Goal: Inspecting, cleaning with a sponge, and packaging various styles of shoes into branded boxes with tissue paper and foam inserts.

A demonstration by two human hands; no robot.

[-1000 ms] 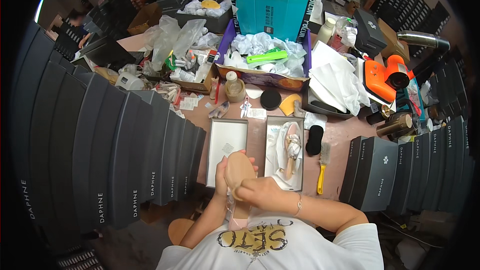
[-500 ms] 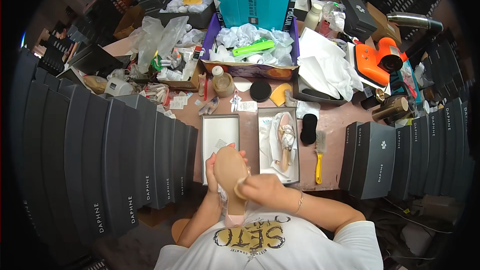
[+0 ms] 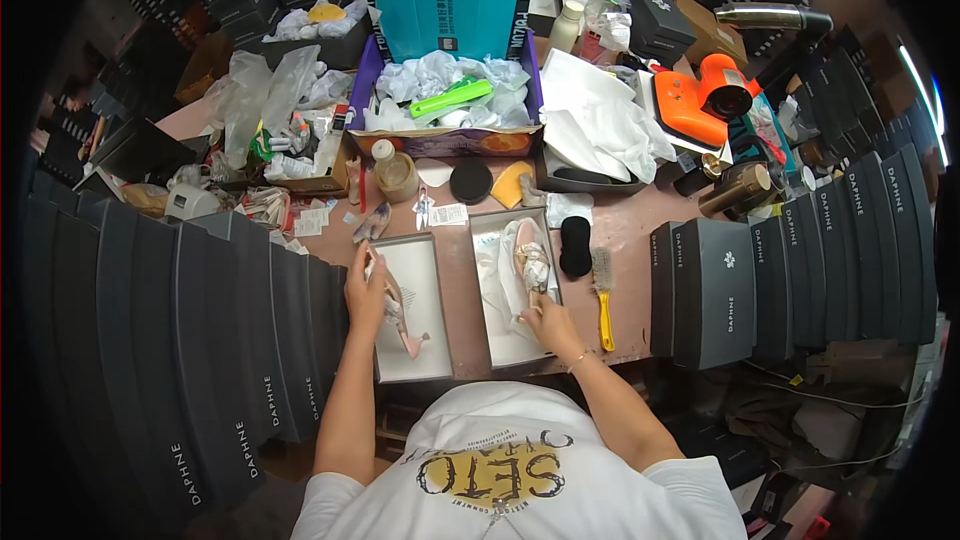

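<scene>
My left hand [image 3: 364,292] grips a pale pink heeled shoe [image 3: 402,324] above the left edge of a grey box lid [image 3: 428,285] with a whitish inside. The shoe is on its side, its small heel pointing towards me. In the open shoe box [image 3: 508,348] to the right lies a matching pink shoe [image 3: 527,240], with crumpled wrapping across its middle and white paper beside it. My right hand [image 3: 552,326] reaches over the box's near part, its fingers closed on that shoe's near end. The fingertips are partly hidden.
Right of the box lie a black oval pad [image 3: 575,246] and a yellow-handled brush [image 3: 605,312]. A glass jar [image 3: 396,178], a round black tin [image 3: 470,182] and a yellow sponge [image 3: 512,183] stand beyond. Stacked grey shoe boxes [image 3: 710,290] flank both sides.
The shoe held sole-up near my chest has moved forward and left, over the lid, in my left hand. My right hand has left its sole and taken hold of the boxed shoe. The view has shifted.
</scene>
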